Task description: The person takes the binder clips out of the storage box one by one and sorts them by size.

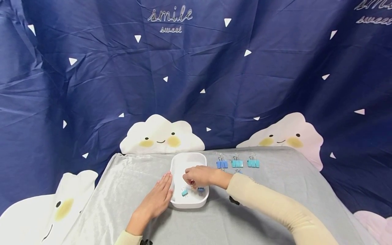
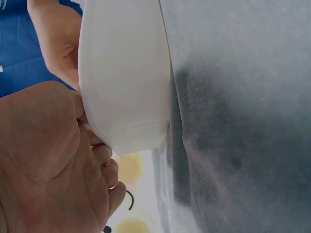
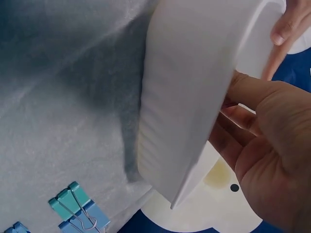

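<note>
A white rectangular tray [image 1: 189,205] stands on the grey cloth. My left hand [image 1: 157,196] rests along its left rim with fairly straight fingers; in the left wrist view, the fingers touch the outer wall. My right hand [image 1: 200,175] reaches over the right rim and pinches a small red binder clip [image 1: 192,182] inside, mostly hidden by the fingers. In the right wrist view only a dark red sliver of it shows between thumb and fingers. Near the hand, a teal binder clip [image 1: 184,192] and a blue binder clip [image 1: 200,189] lie on the tray's floor.
Right of the tray, binder clips lie in rows: a blue clip [image 1: 222,164], a teal clip [image 1: 237,163] and another teal clip [image 1: 253,163] at the back. More clips show partly below them, covered by my right arm. A dark blue curtain [image 1: 183,85] hangs behind the table.
</note>
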Demonstrator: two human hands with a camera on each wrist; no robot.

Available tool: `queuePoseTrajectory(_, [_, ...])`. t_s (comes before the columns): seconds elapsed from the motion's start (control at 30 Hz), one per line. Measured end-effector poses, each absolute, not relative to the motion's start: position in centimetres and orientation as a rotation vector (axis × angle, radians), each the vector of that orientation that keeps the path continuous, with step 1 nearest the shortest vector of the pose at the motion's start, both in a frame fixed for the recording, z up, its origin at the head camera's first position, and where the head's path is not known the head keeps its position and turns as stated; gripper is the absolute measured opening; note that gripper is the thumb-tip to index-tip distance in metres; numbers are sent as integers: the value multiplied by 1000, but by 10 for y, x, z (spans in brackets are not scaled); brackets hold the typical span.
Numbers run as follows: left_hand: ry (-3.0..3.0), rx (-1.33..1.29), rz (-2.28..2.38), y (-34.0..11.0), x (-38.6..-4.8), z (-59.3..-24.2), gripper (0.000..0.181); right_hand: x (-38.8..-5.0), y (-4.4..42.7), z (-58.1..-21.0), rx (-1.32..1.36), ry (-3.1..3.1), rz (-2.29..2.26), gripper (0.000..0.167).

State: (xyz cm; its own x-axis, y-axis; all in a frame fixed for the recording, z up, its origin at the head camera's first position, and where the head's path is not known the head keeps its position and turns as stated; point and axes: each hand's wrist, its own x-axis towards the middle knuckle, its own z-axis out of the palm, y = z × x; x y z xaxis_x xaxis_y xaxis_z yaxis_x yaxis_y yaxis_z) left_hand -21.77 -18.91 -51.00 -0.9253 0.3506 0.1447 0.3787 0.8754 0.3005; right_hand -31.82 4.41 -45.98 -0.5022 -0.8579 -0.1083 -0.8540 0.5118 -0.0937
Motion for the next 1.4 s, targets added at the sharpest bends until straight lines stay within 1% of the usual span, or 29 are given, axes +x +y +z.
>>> queuePoseTrajectory(0.13, [-2966,-582,-491,-189,-218,-511,59,-320,47,-455,-1519,2578,-141,16])
queuePoseTrajectory(0.3, [-2956,-593,-506,-189,-218,-512,59,-321,49,-452,-1533,2624,-158,16])
queuePoseTrajectory(0.5, [-2898,-632,-521,-190,-218,-515,58,-323,53,-451,-1622,2658,-179,13])
queuePoseTrajectory(0.63, [-2876,-641,-510,-191,-219,-518,58,-323,55,-449,-1623,2660,-218,11])
queuePoseTrajectory(1.0, [-2956,-591,-517,-188,-217,-511,58,-326,67,-441,-1742,2682,-418,8])
queuePoseTrajectory(1.4, [-2995,-568,-506,-189,-217,-507,58,-327,91,-426,-1708,2773,-598,9])
